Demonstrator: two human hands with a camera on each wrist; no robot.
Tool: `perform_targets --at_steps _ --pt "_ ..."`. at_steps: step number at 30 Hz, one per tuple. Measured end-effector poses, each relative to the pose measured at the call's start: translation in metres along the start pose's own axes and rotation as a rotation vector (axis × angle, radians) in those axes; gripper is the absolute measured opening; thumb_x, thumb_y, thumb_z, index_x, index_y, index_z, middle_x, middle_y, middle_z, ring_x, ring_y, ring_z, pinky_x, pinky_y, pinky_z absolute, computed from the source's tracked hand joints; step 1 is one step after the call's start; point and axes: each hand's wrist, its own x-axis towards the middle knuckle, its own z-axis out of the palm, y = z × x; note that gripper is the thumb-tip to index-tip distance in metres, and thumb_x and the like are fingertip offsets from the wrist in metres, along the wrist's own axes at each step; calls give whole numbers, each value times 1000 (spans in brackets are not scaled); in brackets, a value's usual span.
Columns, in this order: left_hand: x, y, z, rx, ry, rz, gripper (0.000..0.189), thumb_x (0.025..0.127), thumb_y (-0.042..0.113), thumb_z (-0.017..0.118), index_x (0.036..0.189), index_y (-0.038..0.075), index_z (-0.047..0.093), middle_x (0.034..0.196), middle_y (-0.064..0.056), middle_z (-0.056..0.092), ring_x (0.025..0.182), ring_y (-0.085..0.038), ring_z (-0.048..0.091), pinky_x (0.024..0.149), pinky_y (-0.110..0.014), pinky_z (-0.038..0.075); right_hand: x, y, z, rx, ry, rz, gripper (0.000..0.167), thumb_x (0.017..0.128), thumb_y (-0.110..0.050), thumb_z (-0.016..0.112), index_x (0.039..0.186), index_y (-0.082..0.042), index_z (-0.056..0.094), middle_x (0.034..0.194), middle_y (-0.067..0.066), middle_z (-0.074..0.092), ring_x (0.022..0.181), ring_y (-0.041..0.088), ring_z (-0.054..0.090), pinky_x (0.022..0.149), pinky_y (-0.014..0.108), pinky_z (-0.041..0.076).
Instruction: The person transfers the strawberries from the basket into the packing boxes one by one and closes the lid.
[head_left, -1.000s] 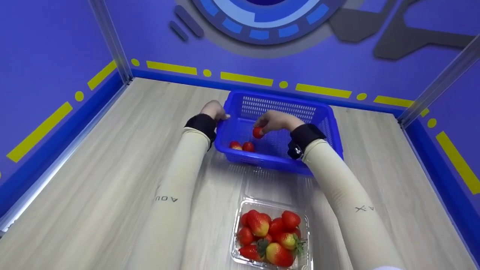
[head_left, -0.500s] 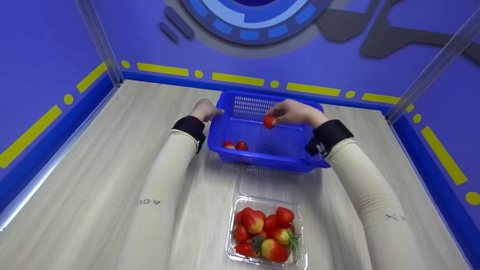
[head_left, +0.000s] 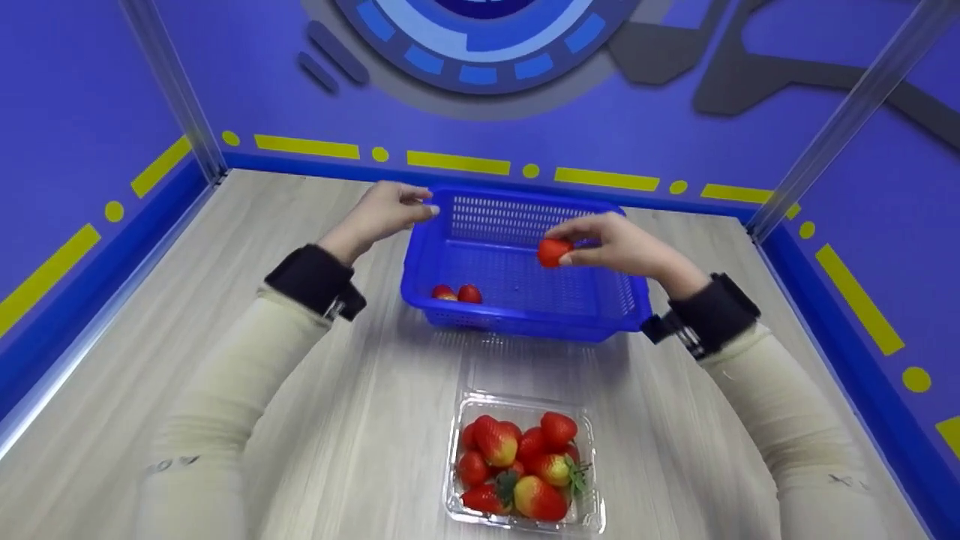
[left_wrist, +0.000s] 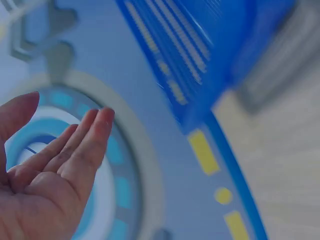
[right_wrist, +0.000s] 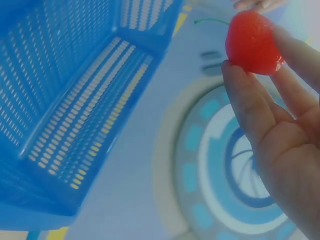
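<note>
Between thumb and fingers my right hand (head_left: 619, 244) pinches a red strawberry (head_left: 553, 253), held above the blue plastic basket (head_left: 525, 326). In the right wrist view a thin green stem shows beside the strawberry (right_wrist: 252, 42). My left hand (head_left: 382, 214) hovers by the basket's far left corner, apart from the rim; in the left wrist view the left hand (left_wrist: 60, 175) has straight fingers and nothing in it. Two strawberries (head_left: 469, 293) lie in the basket's near left corner.
A clear plastic punnet (head_left: 452, 480) with several strawberries (head_left: 540, 499), a few with green leaves, stands on the wooden table (head_left: 337, 450) in front of the basket. Blue printed panels (head_left: 262, 82) wall in the back and both sides.
My left hand has let go of the basket's left rim and risen. My right hand has lifted the strawberry from low in the basket and moved right with it.
</note>
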Motion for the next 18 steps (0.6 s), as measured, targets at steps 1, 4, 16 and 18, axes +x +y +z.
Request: perform_targets --at_steps 1,4,16,18 --pt "-9 3 3 4 -23 10 52 102 18 60 148 -4 49 146 -25 58 133 -36 59 115 -44 49 -7 -2 2 -1 6 -20 38 95 -8 71 132 -2 67 128 20 72 112 28 66 93 22 52" --pt "-34 8 12 26 -83 44 52 102 20 61 147 -2 51 144 -24 60 134 -35 59 116 -44 48 -28 -7 8 5 29 -96 37 93 -6 73 129 -1 69 126 19 72 112 24 65 94 20 52" --pt "-110 -21 66 15 -225 43 46 98 19 69 138 -1 61 130 -21 70 120 -32 69 101 -41 59 -96 -18 60 32 88 -433 39 83 3 78 121 -2 71 119 17 74 115 11 67 99 20 55" --pt "-118 -31 74 -11 -254 22 45 97 18 70 137 -2 61 124 -20 73 109 -28 73 95 -38 62 -104 -19 72 31 72 -468 41 82 3 79 122 -3 71 118 15 74 114 18 69 98 25 57"
